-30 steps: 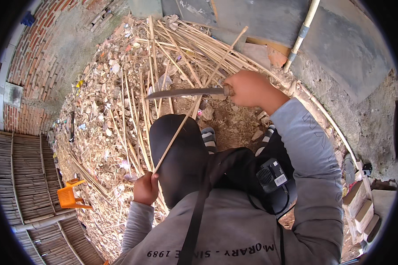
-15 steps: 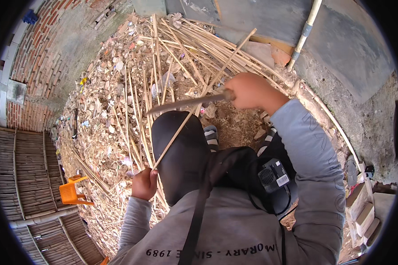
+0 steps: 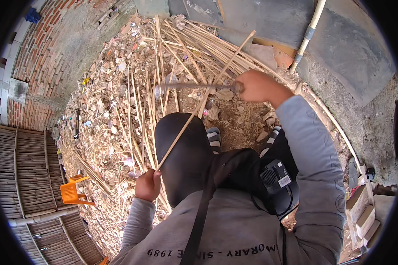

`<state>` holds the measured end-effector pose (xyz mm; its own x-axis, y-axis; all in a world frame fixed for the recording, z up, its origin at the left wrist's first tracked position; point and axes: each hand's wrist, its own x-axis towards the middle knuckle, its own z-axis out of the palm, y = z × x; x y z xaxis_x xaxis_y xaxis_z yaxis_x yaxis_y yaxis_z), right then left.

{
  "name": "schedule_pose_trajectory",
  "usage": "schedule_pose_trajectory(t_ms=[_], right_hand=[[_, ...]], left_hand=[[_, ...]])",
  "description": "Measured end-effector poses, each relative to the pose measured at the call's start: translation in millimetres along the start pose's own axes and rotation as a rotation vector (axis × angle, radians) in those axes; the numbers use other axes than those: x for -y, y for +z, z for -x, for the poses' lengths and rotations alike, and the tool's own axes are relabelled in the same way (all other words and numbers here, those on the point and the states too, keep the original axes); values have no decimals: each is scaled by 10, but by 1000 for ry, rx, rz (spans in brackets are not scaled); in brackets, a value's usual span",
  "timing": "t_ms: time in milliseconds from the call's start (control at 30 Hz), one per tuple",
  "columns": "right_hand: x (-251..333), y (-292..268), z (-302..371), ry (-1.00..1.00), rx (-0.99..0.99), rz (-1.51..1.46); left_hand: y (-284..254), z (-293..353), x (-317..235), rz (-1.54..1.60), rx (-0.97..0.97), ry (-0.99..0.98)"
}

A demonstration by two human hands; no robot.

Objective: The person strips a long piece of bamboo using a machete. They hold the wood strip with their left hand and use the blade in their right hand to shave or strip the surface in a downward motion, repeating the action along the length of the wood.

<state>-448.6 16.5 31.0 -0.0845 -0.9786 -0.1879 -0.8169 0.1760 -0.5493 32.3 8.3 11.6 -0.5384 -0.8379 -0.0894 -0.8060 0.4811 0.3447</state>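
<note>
My left hand [image 3: 147, 184] is closed round the near end of a long, thin bamboo strip [image 3: 181, 131]. The strip slants up and to the right across my dark-clad left knee, its far end rising over the stick pile. My right hand [image 3: 257, 86] grips the handle of a machete [image 3: 194, 85], whose blade points left and is smeared by motion. In the picture the blade crosses the strip near its middle; I cannot tell whether they touch. Several loose bamboo strips [image 3: 139, 119] lie on the ground beyond and left of my knee.
A pile of bamboo strips [image 3: 208, 39] rests by the grey wall [image 3: 353, 48] at the far side. Stone rubble and straw [image 3: 106, 145] cover the ground. An orange chair [image 3: 70, 193] stands left beside a bamboo-slat panel [image 3: 28, 172]. A pale pipe [image 3: 308, 35] leans at the wall.
My right hand has shifted slightly right, and the machete blade has swung upward in the picture, away from my knee. My left hand keeps its hold on the strip.
</note>
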Motion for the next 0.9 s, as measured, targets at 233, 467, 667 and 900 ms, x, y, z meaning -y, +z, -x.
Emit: schedule_pose_trajectory(t_ms=[233, 467, 667, 900], right_hand=[[-248, 57, -27, 51, -121, 82], [-245, 104, 17, -49, -99, -45], [-111, 9, 55, -18, -90, -39], [-448, 85, -67, 10, 6, -45]], left_hand=[[-145, -54, -59, -90, 3, -5], [-67, -71, 9, 68, 56, 27], [-154, -35, -102, 123, 73, -20], [-47, -4, -82, 113, 75, -18]])
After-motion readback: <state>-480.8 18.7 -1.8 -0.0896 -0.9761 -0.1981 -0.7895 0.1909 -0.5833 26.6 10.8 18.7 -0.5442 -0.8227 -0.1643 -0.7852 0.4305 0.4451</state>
